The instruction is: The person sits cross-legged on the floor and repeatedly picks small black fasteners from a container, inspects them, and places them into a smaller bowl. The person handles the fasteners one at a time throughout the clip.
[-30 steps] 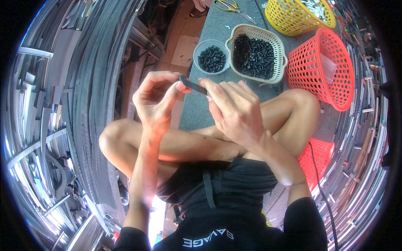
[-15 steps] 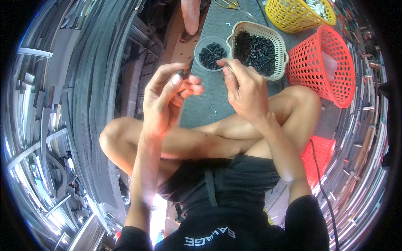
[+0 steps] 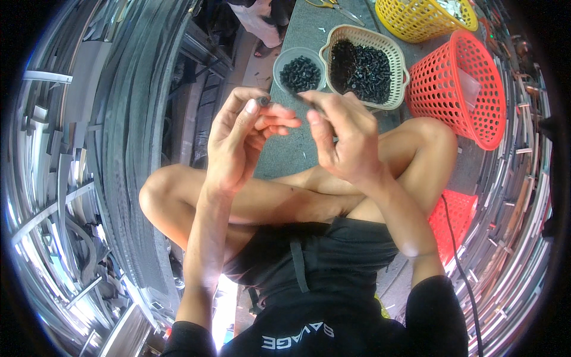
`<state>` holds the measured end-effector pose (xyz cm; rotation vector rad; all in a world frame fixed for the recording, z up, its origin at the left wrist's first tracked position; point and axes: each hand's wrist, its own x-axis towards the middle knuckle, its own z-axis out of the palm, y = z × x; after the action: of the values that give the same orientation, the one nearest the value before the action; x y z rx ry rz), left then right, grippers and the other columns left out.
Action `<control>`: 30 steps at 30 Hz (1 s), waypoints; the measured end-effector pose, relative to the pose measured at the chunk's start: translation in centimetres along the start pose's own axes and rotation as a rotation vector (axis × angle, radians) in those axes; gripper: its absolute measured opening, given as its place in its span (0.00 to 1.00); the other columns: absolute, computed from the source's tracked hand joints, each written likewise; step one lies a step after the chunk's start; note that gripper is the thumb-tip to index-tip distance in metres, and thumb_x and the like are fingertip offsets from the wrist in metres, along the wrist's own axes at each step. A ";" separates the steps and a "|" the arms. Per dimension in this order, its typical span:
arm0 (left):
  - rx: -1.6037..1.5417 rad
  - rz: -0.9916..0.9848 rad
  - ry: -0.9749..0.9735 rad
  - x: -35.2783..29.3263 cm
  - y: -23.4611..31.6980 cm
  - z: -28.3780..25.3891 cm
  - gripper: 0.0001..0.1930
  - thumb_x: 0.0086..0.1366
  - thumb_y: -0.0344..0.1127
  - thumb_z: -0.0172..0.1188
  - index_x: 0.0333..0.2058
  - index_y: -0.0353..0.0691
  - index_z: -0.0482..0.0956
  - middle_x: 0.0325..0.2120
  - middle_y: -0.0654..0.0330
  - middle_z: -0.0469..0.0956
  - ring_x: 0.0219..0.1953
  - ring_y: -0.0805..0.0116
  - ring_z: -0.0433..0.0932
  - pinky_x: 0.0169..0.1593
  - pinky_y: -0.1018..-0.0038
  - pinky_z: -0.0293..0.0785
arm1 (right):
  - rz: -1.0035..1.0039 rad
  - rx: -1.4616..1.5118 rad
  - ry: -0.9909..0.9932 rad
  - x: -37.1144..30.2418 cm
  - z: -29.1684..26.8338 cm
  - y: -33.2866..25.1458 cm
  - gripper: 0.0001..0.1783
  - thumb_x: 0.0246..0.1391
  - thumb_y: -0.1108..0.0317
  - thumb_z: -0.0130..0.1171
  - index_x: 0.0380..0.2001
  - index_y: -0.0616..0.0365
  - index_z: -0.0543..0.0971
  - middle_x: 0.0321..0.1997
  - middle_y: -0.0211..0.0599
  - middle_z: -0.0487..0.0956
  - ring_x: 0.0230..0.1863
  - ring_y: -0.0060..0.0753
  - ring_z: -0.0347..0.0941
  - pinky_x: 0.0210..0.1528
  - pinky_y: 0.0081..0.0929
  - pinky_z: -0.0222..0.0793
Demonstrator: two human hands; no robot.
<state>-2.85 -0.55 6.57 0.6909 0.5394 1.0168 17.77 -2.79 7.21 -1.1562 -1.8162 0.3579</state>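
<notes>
My left hand [image 3: 233, 138] pinches a small round black part [image 3: 263, 101] between thumb and forefinger, its other fingers loosely curled. Just to the right, my right hand [image 3: 350, 134] is closed on a slim dark pointed tool [image 3: 291, 93], whose kind I cannot make out. Its tip juts toward the left hand, apart from the part. Beyond the hands stands a round clear tub [image 3: 276, 64] with many small black parts inside. Touching it on the right is a cream plastic basket [image 3: 407, 77], also holding a heap of small black pieces.
A red basket [image 3: 437, 77] lies tilted at the right, with a yellow basket [image 3: 404, 30] behind it. Yellow-handled scissors [image 3: 324, 5] rest at the far edge. Long strips and metal profiles [image 3: 134, 149] line both sides. Another person's leg [image 3: 262, 27] shows at the top.
My right hand has turned and drawn slightly nearer, and the slim dark tool now shows beyond its fingers. The left hand keeps its pinch. The other person's leg has shifted left.
</notes>
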 end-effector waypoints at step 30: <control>0.006 -0.012 0.138 -0.2 -0.8 -0.1 0.08 0.78 0.34 0.58 0.50 0.37 0.75 0.36 0.59 0.80 0.41 0.72 0.80 0.46 0.76 0.77 | 0.127 -0.006 -0.081 -1.3 2.3 0.4 0.08 0.68 0.74 0.56 0.46 0.64 0.78 0.36 0.51 0.83 0.34 0.54 0.83 0.35 0.43 0.77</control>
<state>-2.52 -1.03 5.91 0.6252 0.6663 1.0564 16.32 -3.19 5.03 -1.2817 -1.8184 0.4790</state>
